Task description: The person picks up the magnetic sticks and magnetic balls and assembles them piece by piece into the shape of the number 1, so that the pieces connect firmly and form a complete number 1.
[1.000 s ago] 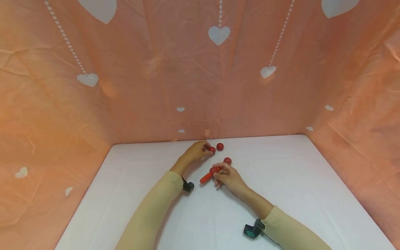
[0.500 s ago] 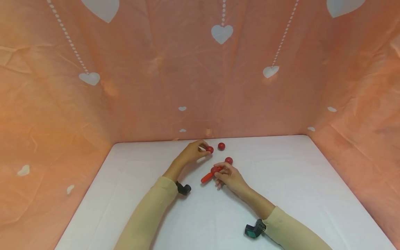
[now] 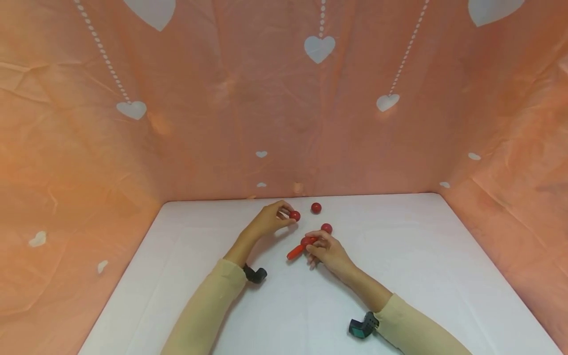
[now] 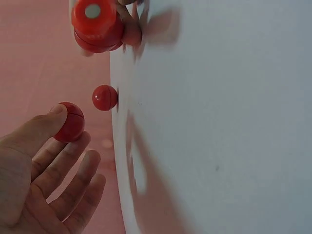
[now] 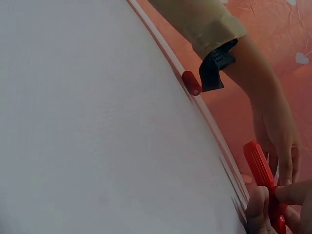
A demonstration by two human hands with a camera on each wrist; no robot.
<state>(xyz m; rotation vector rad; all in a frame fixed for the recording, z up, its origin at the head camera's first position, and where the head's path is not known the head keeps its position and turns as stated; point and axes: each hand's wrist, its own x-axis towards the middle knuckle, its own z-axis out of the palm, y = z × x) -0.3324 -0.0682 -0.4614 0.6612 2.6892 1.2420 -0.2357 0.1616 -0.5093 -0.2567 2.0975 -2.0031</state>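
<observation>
My left hand (image 3: pixel 271 218) pinches a small red ball (image 4: pixel 71 123) between thumb and fingertips, with its other fingers spread. My right hand (image 3: pixel 330 254) grips a red stick-like piece (image 5: pixel 259 163), its ridged handle pointing toward the left arm and a rounded part sitting at the fingers. A pale round spot marks the handle's end in the left wrist view. Just beyond the right fingertips shows another red ball (image 3: pixel 326 228); whether it joins the held piece I cannot tell. A separate red ball (image 3: pixel 316 208) lies near the table's far edge.
The white table (image 3: pixel 381 256) is backed by orange cloth (image 3: pixel 284 123) with white hearts. A short red cylinder (image 5: pixel 191 83) lies on the table in the right wrist view. Each wrist carries a black camera mount (image 3: pixel 364 325).
My left hand has drawn slightly left and toward me with its ball, widening the gap to the far ball. My right hand stays almost still; the whole head view shifts slightly.
</observation>
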